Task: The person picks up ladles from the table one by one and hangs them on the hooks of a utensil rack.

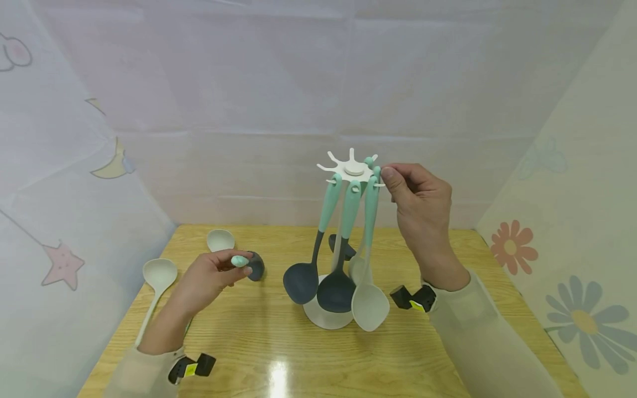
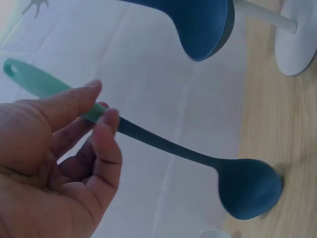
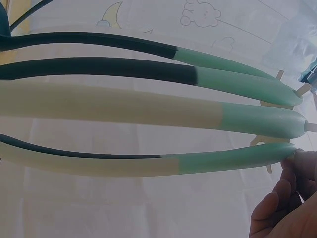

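My left hand (image 1: 201, 279) pinches the mint handle of a dark blue ladle (image 2: 250, 188) between thumb and fingers. In the left wrist view its bowl hangs low, by the wooden table. A white utensil rack (image 1: 325, 318) stands right of it, with several mint-handled utensils on its hooks. In front hang a dark ladle (image 1: 301, 283), another dark ladle (image 1: 337, 290) and a cream spoon (image 1: 370, 307). My right hand (image 1: 423, 202) is at the rack's top right, pinching the handle end of a cream utensil (image 3: 143, 167) there. Its fingertips partly hide the hook.
On the wooden table (image 1: 239, 354), a cream ladle (image 1: 160, 275) lies at the left, partly behind my left forearm. Another cream bowl-shaped head (image 1: 220, 240) lies farther back. A patterned cloth (image 1: 259, 110) hangs behind the table and along both sides.
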The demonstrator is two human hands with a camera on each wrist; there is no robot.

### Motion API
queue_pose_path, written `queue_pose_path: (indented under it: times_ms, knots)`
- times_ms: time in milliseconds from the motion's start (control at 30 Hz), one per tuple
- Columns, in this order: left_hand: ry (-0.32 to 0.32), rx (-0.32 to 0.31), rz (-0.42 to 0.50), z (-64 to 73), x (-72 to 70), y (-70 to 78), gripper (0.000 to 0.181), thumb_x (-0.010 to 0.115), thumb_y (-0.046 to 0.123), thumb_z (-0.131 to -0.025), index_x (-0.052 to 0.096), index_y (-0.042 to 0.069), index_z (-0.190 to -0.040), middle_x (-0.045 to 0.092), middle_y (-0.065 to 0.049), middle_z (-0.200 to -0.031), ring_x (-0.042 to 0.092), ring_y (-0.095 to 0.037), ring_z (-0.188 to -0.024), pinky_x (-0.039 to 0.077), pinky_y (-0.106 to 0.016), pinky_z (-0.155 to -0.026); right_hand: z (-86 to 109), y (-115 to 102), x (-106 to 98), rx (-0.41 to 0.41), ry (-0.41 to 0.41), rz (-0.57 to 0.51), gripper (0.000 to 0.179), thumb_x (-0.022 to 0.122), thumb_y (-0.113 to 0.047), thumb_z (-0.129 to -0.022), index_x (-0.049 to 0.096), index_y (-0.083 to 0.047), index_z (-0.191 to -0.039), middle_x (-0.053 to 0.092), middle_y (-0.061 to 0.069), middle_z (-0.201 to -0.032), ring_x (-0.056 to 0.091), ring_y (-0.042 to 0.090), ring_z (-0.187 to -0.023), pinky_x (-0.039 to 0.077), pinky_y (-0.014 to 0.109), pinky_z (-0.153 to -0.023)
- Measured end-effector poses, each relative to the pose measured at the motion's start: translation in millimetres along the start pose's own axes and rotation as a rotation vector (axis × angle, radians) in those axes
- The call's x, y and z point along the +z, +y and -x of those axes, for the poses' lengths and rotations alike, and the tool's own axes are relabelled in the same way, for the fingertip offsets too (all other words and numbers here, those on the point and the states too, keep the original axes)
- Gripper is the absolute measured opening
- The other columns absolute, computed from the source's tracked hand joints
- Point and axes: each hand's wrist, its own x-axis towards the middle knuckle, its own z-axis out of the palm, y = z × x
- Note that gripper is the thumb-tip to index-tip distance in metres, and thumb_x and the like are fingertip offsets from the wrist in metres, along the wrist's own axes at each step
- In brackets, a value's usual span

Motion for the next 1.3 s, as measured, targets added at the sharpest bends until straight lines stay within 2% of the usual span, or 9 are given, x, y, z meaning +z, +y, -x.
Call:
queue_pose_path:
  times_ms: [33,133,233,333,467,633,800,1033,1300]
  knots:
    - [0.021,0.008,-0.016,0.3,1.7,1.2,0.035,0.073,0.031,-0.102,0.074,0.013,-0.132,0.072,-0.009,-0.131,0.064,-0.019,-0.089,0.053,-0.029,-0.072,0.0,0,0,0.000,0.000,0.000,0.019,0.074,-0.011,-0.100,0.078,0.006,-0.103,0.065,-0.014,-0.073,0.051,0.011,-0.065,0.041,0.023,-0.060]
    - [0.077,0.036,-0.076,0.5,6.2,4.2,0.024,0.074,0.031,-0.101,0.079,0.017,-0.121,0.073,-0.006,-0.119,0.060,-0.020,-0.082,0.050,-0.028,-0.069,0.0,0,0,0.002,0.002,-0.004,0.019,0.074,-0.011,-0.100,0.078,0.007,-0.103,0.065,-0.014,-0.073,0.051,0.011,-0.065,0.040,0.023,-0.059]
    - [0.122,0.068,-0.111,-0.5,10.6,6.3,0.012,0.075,0.026,-0.101,0.081,0.020,-0.108,0.070,0.000,-0.118,0.055,-0.019,-0.078,0.047,-0.028,-0.067,0.0,-1,1,0.003,0.003,-0.004,0.019,0.074,-0.011,-0.100,0.078,0.007,-0.103,0.065,-0.014,-0.073,0.051,0.011,-0.065,0.040,0.023,-0.059]
    - [0.172,0.076,-0.130,-1.7,13.7,7.8,0.016,0.075,0.027,-0.100,0.081,0.022,-0.114,0.070,0.000,-0.108,0.054,-0.018,-0.077,0.046,-0.028,-0.066,0.1,-1,1,0.002,0.001,-0.005,0.019,0.074,-0.010,-0.100,0.078,0.008,-0.103,0.066,-0.015,-0.074,0.051,0.011,-0.065,0.040,0.023,-0.059]
    - [0.263,0.045,-0.126,-5.3,16.8,9.9,0.027,0.076,0.034,-0.100,0.079,0.022,-0.124,0.073,-0.003,-0.100,0.061,-0.019,-0.084,0.048,-0.029,-0.066,0.1,-1,1,-0.001,0.000,-0.009,0.018,0.073,-0.009,-0.100,0.077,0.008,-0.103,0.066,-0.015,-0.075,0.050,0.011,-0.065,0.040,0.022,-0.059]
    - [0.349,0.025,-0.099,-11.2,20.9,20.0,0.033,0.076,0.040,-0.099,0.080,0.019,-0.124,0.077,-0.005,-0.110,0.067,-0.020,-0.096,0.053,-0.033,-0.076,0.0,-1,1,-0.001,0.003,-0.015,0.018,0.073,-0.009,-0.100,0.077,0.009,-0.103,0.066,-0.014,-0.075,0.050,0.011,-0.065,0.040,0.022,-0.059]
    - [0.362,0.086,-0.073,-14.0,27.1,42.9,0.031,0.076,0.038,-0.099,0.080,0.019,-0.123,0.079,-0.003,-0.110,0.071,-0.018,-0.101,0.055,-0.036,-0.086,0.4,-1,1,0.002,0.004,-0.009,0.018,0.073,-0.009,-0.100,0.077,0.008,-0.104,0.066,-0.015,-0.074,0.050,0.011,-0.065,0.040,0.022,-0.059]
    - [0.359,0.212,-0.016,-21.3,34.6,74.7,0.023,0.079,0.030,-0.098,0.082,0.019,-0.117,0.077,-0.002,-0.097,0.066,-0.019,-0.086,0.053,-0.030,-0.074,0.7,-1,0,0.008,0.003,-0.001,0.019,0.074,-0.011,-0.100,0.078,0.007,-0.104,0.065,-0.015,-0.074,0.051,0.011,-0.065,0.040,0.023,-0.060]
    - [0.331,0.260,-0.018,-33.1,41.1,103.6,0.028,0.078,0.028,-0.098,0.080,0.019,-0.124,0.074,0.000,-0.096,0.060,-0.020,-0.081,0.045,-0.031,-0.066,0.1,-2,0,0.004,-0.002,0.002,0.018,0.074,-0.011,-0.100,0.078,0.006,-0.104,0.065,-0.015,-0.073,0.051,0.011,-0.065,0.041,0.023,-0.060]
